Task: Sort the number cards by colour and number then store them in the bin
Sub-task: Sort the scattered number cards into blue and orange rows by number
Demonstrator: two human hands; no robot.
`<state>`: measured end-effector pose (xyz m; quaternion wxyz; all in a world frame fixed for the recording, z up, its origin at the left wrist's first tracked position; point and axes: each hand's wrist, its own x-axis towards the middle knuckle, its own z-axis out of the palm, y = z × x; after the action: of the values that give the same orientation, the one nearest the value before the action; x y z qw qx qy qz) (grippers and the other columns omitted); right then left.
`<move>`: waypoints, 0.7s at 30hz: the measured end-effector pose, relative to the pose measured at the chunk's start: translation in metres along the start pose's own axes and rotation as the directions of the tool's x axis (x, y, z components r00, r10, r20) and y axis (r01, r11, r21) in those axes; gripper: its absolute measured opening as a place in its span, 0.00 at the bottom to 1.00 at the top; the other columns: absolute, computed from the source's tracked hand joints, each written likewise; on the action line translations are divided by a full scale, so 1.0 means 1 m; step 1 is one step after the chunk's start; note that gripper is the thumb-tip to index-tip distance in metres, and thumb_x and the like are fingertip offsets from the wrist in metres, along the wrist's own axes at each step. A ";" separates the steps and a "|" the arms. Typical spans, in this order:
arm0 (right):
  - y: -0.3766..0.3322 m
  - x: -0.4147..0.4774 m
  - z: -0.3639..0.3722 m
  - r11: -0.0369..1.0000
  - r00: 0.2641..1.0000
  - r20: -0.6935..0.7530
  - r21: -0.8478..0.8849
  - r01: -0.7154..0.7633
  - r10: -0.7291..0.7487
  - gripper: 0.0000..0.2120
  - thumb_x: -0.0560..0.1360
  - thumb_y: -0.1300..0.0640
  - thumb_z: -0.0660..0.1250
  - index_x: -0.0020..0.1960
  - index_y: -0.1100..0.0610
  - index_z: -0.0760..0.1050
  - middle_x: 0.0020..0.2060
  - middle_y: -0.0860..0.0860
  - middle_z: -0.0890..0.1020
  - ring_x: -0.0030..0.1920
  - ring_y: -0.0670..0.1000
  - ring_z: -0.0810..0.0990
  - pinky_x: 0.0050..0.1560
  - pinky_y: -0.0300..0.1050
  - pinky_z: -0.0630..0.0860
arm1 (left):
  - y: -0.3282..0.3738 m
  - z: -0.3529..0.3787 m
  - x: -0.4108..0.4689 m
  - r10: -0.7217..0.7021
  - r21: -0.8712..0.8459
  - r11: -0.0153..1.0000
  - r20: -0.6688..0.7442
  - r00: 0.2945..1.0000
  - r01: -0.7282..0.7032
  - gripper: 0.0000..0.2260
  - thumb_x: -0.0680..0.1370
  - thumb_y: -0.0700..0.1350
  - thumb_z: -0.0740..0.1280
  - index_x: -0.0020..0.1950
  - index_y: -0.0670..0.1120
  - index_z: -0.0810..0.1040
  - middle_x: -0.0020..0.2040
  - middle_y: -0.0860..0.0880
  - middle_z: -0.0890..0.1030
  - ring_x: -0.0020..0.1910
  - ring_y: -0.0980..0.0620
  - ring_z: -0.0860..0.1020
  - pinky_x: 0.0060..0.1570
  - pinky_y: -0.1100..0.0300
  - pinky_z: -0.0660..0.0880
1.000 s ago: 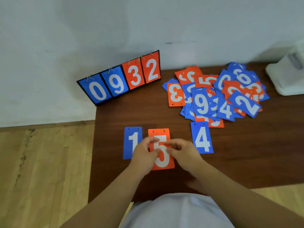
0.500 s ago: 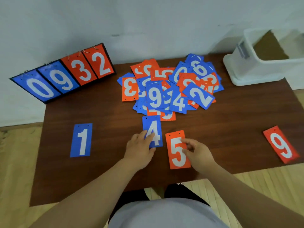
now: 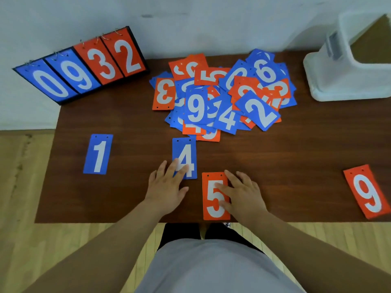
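Brown table (image 3: 275,166) is showing bare wood right of the red 5 card (image 3: 213,210). The right hand (image 3: 243,193) is pressing it flat-fingered at the near edge. The left hand (image 3: 167,187) is resting spread fingers on the blue 4 card (image 3: 186,151).

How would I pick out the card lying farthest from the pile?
On the brown table, follow the near edge to the right corner. A tilted orange 9 lies there alone. The other laid-out cards, blue 1, blue 4 and orange 5, sit further left.
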<state>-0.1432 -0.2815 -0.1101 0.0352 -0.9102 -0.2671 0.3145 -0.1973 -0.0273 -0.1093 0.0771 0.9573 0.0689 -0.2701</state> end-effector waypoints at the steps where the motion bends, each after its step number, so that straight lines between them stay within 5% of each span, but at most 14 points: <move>1: 0.000 0.000 0.000 1.000 1.000 0.005 -0.002 0.011 -0.011 0.29 0.80 0.33 0.57 0.78 0.37 0.58 0.82 0.45 0.51 0.80 0.57 0.49 0.77 0.62 0.56 | 0.000 0.000 0.001 0.001 -0.001 1.000 -0.003 1.000 -0.001 0.31 0.82 0.65 0.57 0.81 0.62 0.48 0.83 0.51 0.45 0.81 0.42 0.45 0.77 0.41 0.55; 10: 0.001 0.015 -0.034 0.937 0.976 -0.099 0.313 -0.157 0.197 0.29 0.76 0.36 0.67 0.76 0.37 0.65 0.79 0.45 0.58 0.79 0.51 0.55 0.76 0.57 0.62 | -0.015 -0.025 0.015 0.022 -0.100 0.995 -0.092 0.996 -0.031 0.31 0.80 0.64 0.62 0.80 0.60 0.55 0.82 0.51 0.53 0.79 0.45 0.55 0.73 0.43 0.61; 15: 0.002 0.061 -0.078 0.866 0.914 -0.156 0.411 -0.284 0.374 0.28 0.76 0.40 0.70 0.74 0.38 0.66 0.78 0.45 0.61 0.78 0.52 0.59 0.72 0.56 0.68 | -0.033 -0.071 0.062 -0.100 -0.277 0.960 -0.175 0.980 0.049 0.31 0.78 0.62 0.67 0.78 0.57 0.62 0.78 0.50 0.61 0.77 0.47 0.61 0.72 0.45 0.68; 21: -0.012 0.122 -0.121 0.799 0.859 -0.241 0.537 -0.269 0.451 0.29 0.77 0.43 0.71 0.75 0.46 0.69 0.77 0.51 0.64 0.76 0.56 0.64 0.70 0.56 0.71 | -0.055 -0.118 0.127 -0.201 -0.396 0.914 -0.260 0.945 0.086 0.32 0.76 0.61 0.71 0.76 0.53 0.65 0.74 0.48 0.67 0.72 0.45 0.67 0.66 0.45 0.73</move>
<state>0.0032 -0.1966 -0.0783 0.2488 -0.9473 0.0126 0.2015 -0.0399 0.0593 -0.0830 0.2294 0.9458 0.2015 -0.1109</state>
